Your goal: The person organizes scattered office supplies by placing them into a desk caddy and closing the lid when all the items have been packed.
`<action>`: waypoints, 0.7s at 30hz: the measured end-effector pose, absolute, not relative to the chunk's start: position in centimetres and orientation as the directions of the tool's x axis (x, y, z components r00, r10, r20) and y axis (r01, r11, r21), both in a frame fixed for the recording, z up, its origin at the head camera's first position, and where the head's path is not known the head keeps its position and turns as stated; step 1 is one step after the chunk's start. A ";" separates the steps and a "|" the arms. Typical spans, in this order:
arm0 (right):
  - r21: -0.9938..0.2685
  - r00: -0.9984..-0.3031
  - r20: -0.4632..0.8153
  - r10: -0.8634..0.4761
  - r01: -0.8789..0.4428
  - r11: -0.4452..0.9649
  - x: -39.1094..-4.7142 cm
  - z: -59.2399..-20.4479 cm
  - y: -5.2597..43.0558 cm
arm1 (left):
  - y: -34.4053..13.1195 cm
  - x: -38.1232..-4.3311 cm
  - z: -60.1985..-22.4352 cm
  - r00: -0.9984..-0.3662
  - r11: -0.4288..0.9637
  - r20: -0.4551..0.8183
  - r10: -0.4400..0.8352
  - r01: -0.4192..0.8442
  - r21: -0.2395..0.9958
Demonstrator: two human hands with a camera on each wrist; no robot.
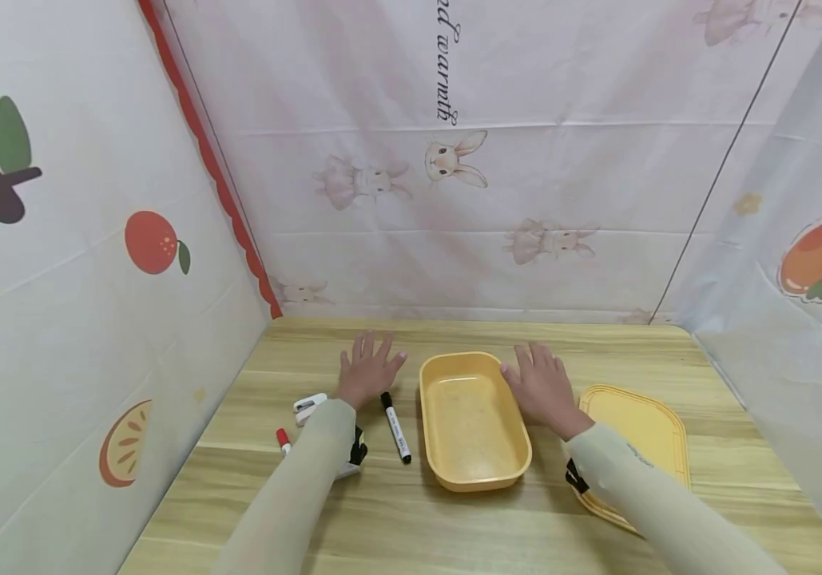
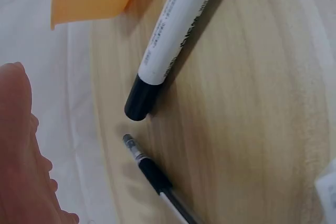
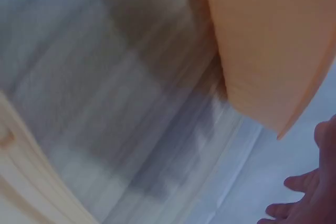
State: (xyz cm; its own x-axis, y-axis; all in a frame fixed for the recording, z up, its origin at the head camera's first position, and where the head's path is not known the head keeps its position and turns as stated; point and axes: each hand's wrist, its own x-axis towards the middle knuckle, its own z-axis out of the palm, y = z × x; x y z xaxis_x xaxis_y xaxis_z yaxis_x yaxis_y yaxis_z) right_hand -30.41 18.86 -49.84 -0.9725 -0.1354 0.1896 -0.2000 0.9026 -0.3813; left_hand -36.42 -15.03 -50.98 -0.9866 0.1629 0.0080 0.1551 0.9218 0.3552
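My left hand hovers with fingers spread at the far left of the table, holding nothing. Just beside it lies a white whiteboard marker with black ends. The left wrist view also shows a pen with a black grip near the marker's cap. A yellow-orange plastic container stands open-topped between the hands. My right hand is at its upper right side, fingers extended, the thumb close to the rim; whether it touches is unclear. To the right lies a yellow lid, partly under my right forearm.
Left of my left wrist is a small white object, its kind unclear. A red-capped marker shows partly behind the left sleeve, and a greyish object is mostly hidden below it. Printed cloth walls enclose the wooden table.
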 end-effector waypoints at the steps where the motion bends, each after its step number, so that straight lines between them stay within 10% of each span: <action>1: -0.378 -0.973 0.190 -0.129 -0.194 0.905 -30.2 -49.9 18.8 | -15.0 -36.5 -51.2 -0.987 0.918 0.008 0.162 0.154 0.365; 21: -0.493 -0.979 0.188 -0.080 -0.165 0.854 -25.0 -50.8 17.4 | -13.2 -32.0 -52.6 -0.987 0.888 0.078 0.141 0.161 0.430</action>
